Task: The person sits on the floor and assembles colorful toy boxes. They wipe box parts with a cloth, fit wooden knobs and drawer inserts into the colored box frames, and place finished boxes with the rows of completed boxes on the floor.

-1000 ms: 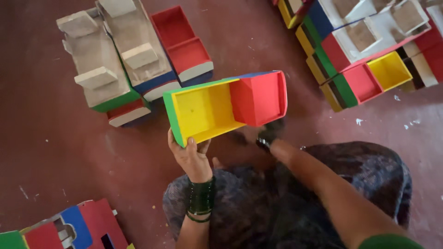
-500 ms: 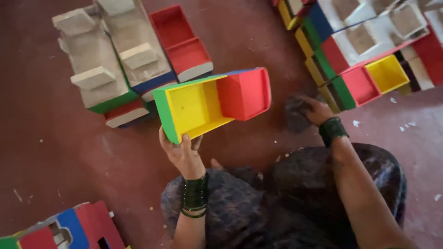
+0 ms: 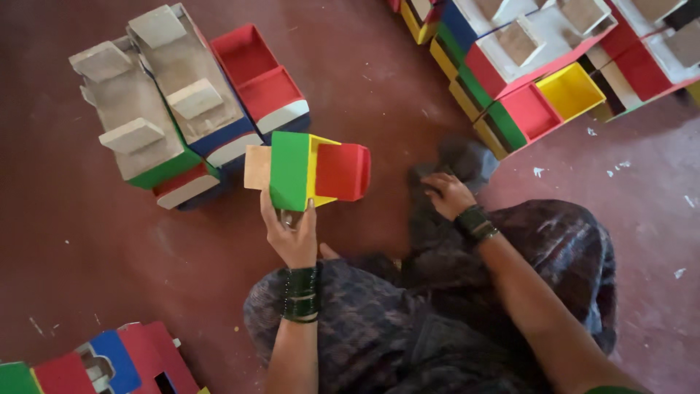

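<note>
Nearest me, the lap: dark patterned cloth (image 3: 437,321) over folded legs, seated on a dark red floor (image 3: 87,248).

My left hand (image 3: 292,235) holds a painted box (image 3: 310,171) up off the floor, just ahead of the knee. Fingers (image 3: 267,211) curl over its lower edge, thumb on the near side; a firm clasp at one end. The box shows a green face, a yellow wall, a red compartment, and a bare unpainted panel at the left end. It looks like thin wood or board: stiff, light enough for one hand, painted faces likely a bit slick. I judge the safe grip is across the solid green end, not on the thin red walls.

My right hand (image 3: 446,193) lies palm down on a dark rag (image 3: 456,164) on the floor, fingers bunching it. Whether it pinches the cloth or only presses it, I cannot tell.

Further out, left: unpainted grey boxes (image 3: 157,109) and a red tray (image 3: 259,76). Far right: a stack of coloured boxes (image 3: 539,73). Bottom left corner: another painted piece (image 3: 109,361).
</note>
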Demonstrator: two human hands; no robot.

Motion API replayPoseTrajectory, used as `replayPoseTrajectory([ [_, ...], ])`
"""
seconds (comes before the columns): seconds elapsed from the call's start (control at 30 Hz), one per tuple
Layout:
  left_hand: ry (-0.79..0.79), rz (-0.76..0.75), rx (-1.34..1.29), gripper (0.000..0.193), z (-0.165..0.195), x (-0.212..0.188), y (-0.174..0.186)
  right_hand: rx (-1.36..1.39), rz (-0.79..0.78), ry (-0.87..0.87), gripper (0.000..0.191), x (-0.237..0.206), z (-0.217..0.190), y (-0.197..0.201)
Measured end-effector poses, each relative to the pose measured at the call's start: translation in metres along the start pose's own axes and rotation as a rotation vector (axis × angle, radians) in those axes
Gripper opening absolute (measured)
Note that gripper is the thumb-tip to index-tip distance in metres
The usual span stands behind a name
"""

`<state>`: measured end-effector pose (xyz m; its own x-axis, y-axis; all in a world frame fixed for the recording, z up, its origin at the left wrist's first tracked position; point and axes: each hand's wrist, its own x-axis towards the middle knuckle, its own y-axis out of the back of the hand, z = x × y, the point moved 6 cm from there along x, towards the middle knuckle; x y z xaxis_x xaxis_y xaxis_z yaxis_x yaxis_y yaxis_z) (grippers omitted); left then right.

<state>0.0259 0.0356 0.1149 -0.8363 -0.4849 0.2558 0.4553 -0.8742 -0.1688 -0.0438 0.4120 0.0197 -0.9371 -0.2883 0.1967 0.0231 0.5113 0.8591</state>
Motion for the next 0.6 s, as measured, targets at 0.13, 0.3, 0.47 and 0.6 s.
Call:
replayPoseTrajectory([
  [0.13,-0.058,-0.030,0.048,0.077,0.005,0.003,-0.005,0.058,0.014,-0.033,0.031,-0.002,-0.004,-0.005],
  [0.3,-0.023,-0.047,0.133,0.079,0.004,0.015,-0.014,0.010,-0.017,-0.047,0.032,0.001,-0.014,-0.011],
  [0.47,0.037,-0.037,0.104,0.080,0.003,0.024,-0.012,0.271,-0.004,-0.028,0.034,0.000,-0.060,0.011],
  [0.6,-0.017,-0.083,0.238,0.079,0.012,0.022,-0.011,1.104,-0.214,-0.141,0.038,-0.014,-0.143,0.032],
])
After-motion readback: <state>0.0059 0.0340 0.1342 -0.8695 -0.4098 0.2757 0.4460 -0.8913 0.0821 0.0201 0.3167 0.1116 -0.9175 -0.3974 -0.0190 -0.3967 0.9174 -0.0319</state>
